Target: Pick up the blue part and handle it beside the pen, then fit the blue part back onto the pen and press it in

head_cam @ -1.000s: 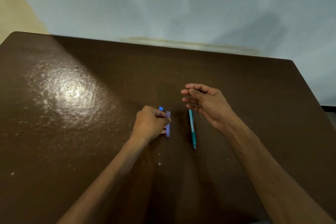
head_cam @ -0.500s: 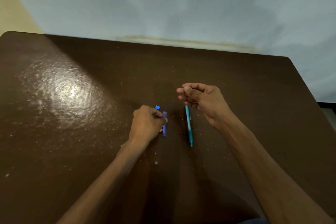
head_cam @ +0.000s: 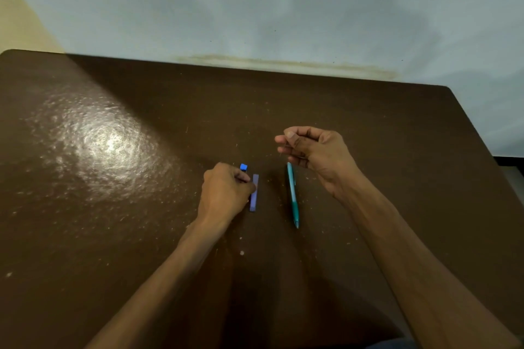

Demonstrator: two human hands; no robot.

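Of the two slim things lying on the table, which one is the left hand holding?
The purple case: the left hand grips it, while the teal pen lies untouched.

Dim overall (glare on table (head_cam: 102, 144) left), wide-angle distortion.

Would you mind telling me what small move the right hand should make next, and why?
Probably bring the right hand, pinching a thin lead, down toward the teal pencil, which lies untouched beside the purple case the left hand grips.
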